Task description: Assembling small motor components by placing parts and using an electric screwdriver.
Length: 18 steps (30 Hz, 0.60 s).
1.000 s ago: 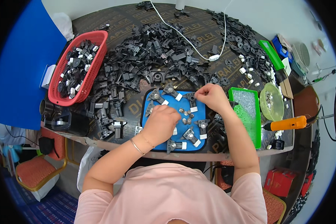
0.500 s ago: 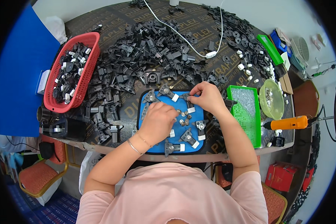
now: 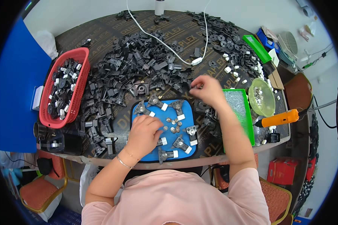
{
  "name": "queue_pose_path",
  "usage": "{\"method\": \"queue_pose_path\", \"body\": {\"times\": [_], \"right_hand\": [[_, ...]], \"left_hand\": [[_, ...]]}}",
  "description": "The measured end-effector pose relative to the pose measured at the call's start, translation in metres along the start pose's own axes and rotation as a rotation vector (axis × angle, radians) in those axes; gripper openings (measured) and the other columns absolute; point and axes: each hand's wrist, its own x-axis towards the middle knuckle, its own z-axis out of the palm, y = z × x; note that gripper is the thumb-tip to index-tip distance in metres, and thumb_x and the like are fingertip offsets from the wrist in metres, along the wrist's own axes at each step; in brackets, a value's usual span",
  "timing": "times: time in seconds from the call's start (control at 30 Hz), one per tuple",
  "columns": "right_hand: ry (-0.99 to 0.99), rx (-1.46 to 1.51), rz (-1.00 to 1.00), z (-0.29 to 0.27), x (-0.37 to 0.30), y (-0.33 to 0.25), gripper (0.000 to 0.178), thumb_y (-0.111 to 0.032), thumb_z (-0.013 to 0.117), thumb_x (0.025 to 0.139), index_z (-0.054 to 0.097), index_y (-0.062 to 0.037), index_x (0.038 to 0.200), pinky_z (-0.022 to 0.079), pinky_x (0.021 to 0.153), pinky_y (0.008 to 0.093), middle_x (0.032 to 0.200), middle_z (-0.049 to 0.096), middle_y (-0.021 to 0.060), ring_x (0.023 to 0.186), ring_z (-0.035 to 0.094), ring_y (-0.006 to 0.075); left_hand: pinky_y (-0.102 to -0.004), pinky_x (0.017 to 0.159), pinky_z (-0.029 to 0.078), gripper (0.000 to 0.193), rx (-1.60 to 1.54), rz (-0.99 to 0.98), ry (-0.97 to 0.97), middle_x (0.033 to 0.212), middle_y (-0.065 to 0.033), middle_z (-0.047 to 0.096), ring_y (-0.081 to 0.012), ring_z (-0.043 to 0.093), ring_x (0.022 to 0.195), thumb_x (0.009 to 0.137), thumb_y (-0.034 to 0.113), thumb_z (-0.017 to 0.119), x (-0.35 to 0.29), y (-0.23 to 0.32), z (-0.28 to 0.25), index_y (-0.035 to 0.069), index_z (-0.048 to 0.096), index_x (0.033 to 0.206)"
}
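On a blue mat [image 3: 182, 144] in front of me lie several black plastic fittings [image 3: 177, 107] with white end pieces, set around its edge. Small round metal pieces [image 3: 175, 129] are gathered at its middle. My left hand [image 3: 143, 135] rests over the mat's left side, fingers curled, beside the metal pieces; what it holds, if anything, is hidden. Just past the mat's upper right corner, my right hand [image 3: 209, 90] is pinched closed next to the pile of black parts [image 3: 148, 62]. A dark bit shows at its fingertips, too small to name.
A red basket [image 3: 85, 69] of black and white parts stands at the left. To the right are a green tray [image 3: 251, 129], a yellow-green bowl [image 3: 267, 108] with small pieces, and an orange power screwdriver [image 3: 279, 119]. A white cable [image 3: 172, 50] crosses the pile; black discs [image 3: 229, 45] lie far right.
My right hand has left the fitting at the mat's upper right and moved beyond the mat's corner. My left hand stays over the mat's left side. The whole view has shifted slightly.
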Motion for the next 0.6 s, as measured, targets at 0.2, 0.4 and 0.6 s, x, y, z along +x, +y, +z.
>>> {"method": "queue_pose_path", "body": {"times": [0.2, 0.4, 0.6], "right_hand": [[-0.097, -0.374, 0.144, -0.034, 0.043, 0.069, 0.055, -0.015, 0.082, 0.06, 0.063, -0.0046, 0.111, 0.05, 0.084, 0.0361, 0.102, 0.066, 0.0131, 0.094, 0.063, 0.0263], [-0.18, -0.372, 0.199, -0.03, 0.055, 0.087, 0.059, -0.02, 0.086, 0.054, 0.064, -0.0043, 0.106, 0.05, 0.084, 0.035, 0.104, 0.066, 0.0125, 0.098, 0.062, 0.028], [-0.302, -0.38, 0.224, -0.041, 0.067, 0.084, 0.055, -0.023, 0.087, 0.051, 0.064, -0.0051, 0.098, 0.05, 0.078, 0.0345, 0.094, 0.066, 0.0104, 0.089, 0.063, 0.0265]], "left_hand": [[-0.0376, 0.082, 0.042, 0.021, -0.013, -0.016, 0.016, 0.091, -0.0052, 0.065, -0.0265, 0.057, 0.091, 0.067, 0.005, 0.073, -0.003, -0.002, -0.01, 0.008, 0.064, 0.086], [-0.0388, 0.083, 0.041, 0.019, -0.016, -0.034, 0.029, 0.089, -0.0048, 0.065, -0.0262, 0.057, 0.09, 0.067, 0.006, 0.073, -0.007, -0.002, -0.013, 0.007, 0.064, 0.083], [-0.0389, 0.085, 0.041, 0.019, -0.014, -0.043, 0.047, 0.09, -0.0047, 0.065, -0.0266, 0.058, 0.09, 0.067, 0.008, 0.074, -0.009, -0.003, -0.019, 0.008, 0.064, 0.083]]}}
